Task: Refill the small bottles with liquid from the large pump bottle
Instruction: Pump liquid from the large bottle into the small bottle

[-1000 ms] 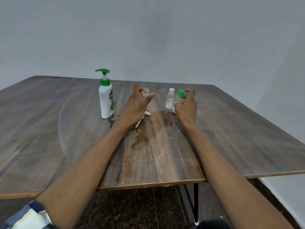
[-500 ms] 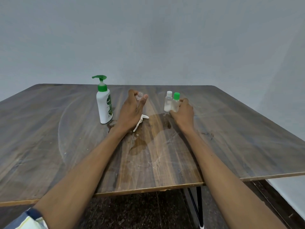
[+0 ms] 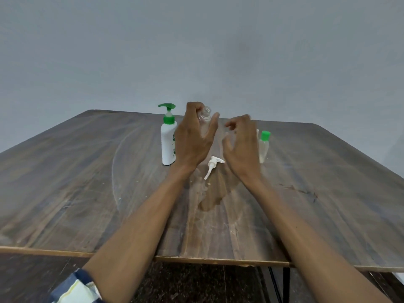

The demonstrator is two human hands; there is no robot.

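A white pump bottle (image 3: 168, 145) with a green pump head stands upright at the table's middle. Just right of it my left hand (image 3: 192, 141) grips a small clear bottle (image 3: 205, 119) with an open neck, lifted off the table. My right hand (image 3: 241, 147) hovers beside it with loosely curled fingers and holds nothing. Behind that hand stands a small bottle with a green cap (image 3: 263, 145); a second small bottle is almost hidden by the hand. A loose white pump top (image 3: 212, 167) lies on the table between my wrists.
The wooden table (image 3: 87, 193) has a wet patch (image 3: 213, 200) in front of the pump top. Its front edge runs near my elbows. A plain grey wall stands behind the table.
My right hand let go of the green-capped bottle and moved left toward the clear bottle. My left hand kept its grip and lifted slightly.
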